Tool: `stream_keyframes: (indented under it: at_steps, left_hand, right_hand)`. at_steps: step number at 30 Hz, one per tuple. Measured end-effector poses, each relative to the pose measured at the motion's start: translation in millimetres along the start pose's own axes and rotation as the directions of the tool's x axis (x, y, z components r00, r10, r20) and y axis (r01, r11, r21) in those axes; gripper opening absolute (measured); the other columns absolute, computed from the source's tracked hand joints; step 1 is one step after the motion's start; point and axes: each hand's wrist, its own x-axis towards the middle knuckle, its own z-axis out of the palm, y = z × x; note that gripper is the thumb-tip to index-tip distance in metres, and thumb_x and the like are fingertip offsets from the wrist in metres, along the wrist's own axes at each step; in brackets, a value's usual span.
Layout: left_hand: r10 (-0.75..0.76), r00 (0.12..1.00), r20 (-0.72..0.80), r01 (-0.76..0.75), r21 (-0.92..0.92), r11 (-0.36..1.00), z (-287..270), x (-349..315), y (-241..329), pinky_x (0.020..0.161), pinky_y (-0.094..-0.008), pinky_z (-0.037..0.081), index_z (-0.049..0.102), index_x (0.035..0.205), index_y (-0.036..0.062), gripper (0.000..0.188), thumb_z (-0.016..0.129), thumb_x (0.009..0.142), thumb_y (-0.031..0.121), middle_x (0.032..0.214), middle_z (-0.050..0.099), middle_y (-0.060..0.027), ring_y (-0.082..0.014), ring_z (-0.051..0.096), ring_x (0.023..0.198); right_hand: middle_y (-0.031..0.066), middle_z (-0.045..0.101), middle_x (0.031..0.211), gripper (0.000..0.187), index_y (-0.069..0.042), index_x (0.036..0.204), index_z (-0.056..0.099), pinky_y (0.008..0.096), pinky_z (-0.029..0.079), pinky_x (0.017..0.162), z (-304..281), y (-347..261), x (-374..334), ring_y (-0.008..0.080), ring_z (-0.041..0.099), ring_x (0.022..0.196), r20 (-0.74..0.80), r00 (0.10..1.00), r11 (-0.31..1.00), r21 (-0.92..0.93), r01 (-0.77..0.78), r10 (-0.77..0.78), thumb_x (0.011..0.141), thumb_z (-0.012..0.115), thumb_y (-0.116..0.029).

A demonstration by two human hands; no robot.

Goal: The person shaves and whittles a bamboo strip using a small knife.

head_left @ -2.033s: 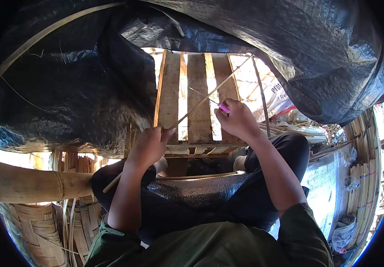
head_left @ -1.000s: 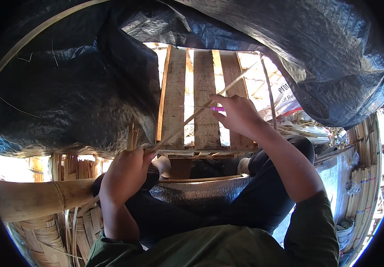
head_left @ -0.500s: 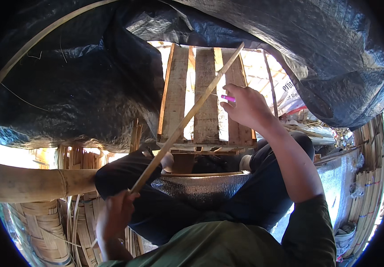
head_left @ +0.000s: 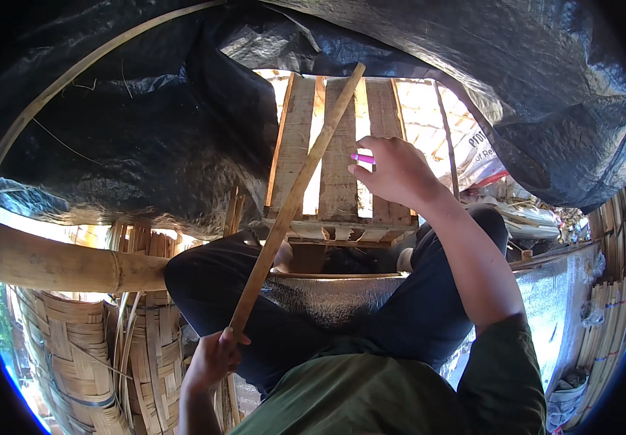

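Note:
My left hand (head_left: 214,359) is closed around the lower end of a long flat bamboo strip (head_left: 297,196). The strip slants up and away to the right, its far end raised over a slatted wooden frame (head_left: 338,181). Beside the strip, my right hand (head_left: 393,167) is raised with fingers bent and the thumb and forefinger apart, not touching it. A small purple tube-shaped piece (head_left: 364,158) shows between thumb and forefinger; it looks worn on a finger, though the curled fingers partly hide it.
Black plastic sheeting (head_left: 124,145) hangs ahead and to both sides. A thick bamboo pole (head_left: 67,264) runs at my left, above woven bamboo baskets (head_left: 74,355). A silvery sheet (head_left: 327,299) lies between my legs. Bundled bamboo strips (head_left: 606,312) stand at the right.
The bamboo strip has swung to a steeper angle, its far end moving left. My left hand has shifted right, while my right hand has moved slightly left.

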Motion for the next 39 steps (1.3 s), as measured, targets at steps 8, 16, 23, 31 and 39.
stream_keyframes:
  at_steps: [8,16,23,31,39]
  left_hand:
    - [0.081,0.993,0.084,-0.088,0.085,0.992,29.1,77.9,25.0,0.042,-0.0215,0.028,0.06,0.095,0.0016,0.058,0.046,0.103,0.057,0.058,0.04,0.0051,-0.0039,0.037,0.045]
    - [0.127,0.986,0.105,-0.139,0.116,0.983,63.8,138.0,47.8,0.041,-0.0236,0.03,0.06,0.096,-0.0004,0.056,0.041,0.106,0.051,0.057,0.043,0.0032,-0.0061,0.04,0.043]
    - [0.144,0.976,0.166,-0.159,0.084,0.984,82.0,115.1,60.3,0.042,-0.0245,0.032,0.059,0.101,0.0012,0.056,0.037,0.107,0.053,0.059,0.042,0.0028,-0.006,0.041,0.045]
    - [-0.001,0.956,0.293,-0.009,0.035,0.999,75.7,88.7,87.0,0.042,-0.0246,0.031,0.057,0.1,0.0017,0.056,0.037,0.106,0.054,0.06,0.04,0.0032,-0.0061,0.038,0.045]
    - [0.066,0.971,0.231,-0.12,0.227,0.966,86.7,143.8,98.0,0.041,-0.0253,0.031,0.057,0.096,0.0018,0.053,0.037,0.107,0.05,0.058,0.041,0.0032,-0.0066,0.037,0.043]
  right_hand:
    - [0.0177,0.073,0.088,0.037,-0.001,0.111,0.068,0.0436,0.056,0.081,0.5,9.8,-9.7,0.0343,0.072,0.084,0.044,0.999,1.0,-0.005,-0.007,0.007,0.088,0.071,-0.029]
    - [0.0177,0.073,0.091,0.036,-0.001,0.11,0.069,0.0428,0.056,0.085,5.5,19.1,-17.2,0.034,0.072,0.089,0.027,0.999,1.0,-0.013,-0.023,0.023,0.088,0.071,-0.029]
    - [0.0196,0.073,0.091,0.036,-0.001,0.109,0.069,0.044,0.056,0.084,3.2,6.2,-10.7,0.0353,0.072,0.088,0.127,0.992,0.998,-0.062,-0.012,0.02,0.088,0.07,-0.03]
    - [0.0201,0.072,0.089,0.038,-0.001,0.111,0.068,0.0454,0.056,0.083,18.1,11.2,-9.8,0.0359,0.072,0.087,0.119,0.993,0.998,-0.057,0.023,-0.016,0.088,0.069,-0.032]
    - [0.0199,0.073,0.089,0.04,0.001,0.11,0.069,0.0446,0.056,0.085,6.9,9.2,-19.4,0.036,0.072,0.088,0.127,0.992,0.998,-0.061,-0.004,0.012,0.088,0.07,-0.032]
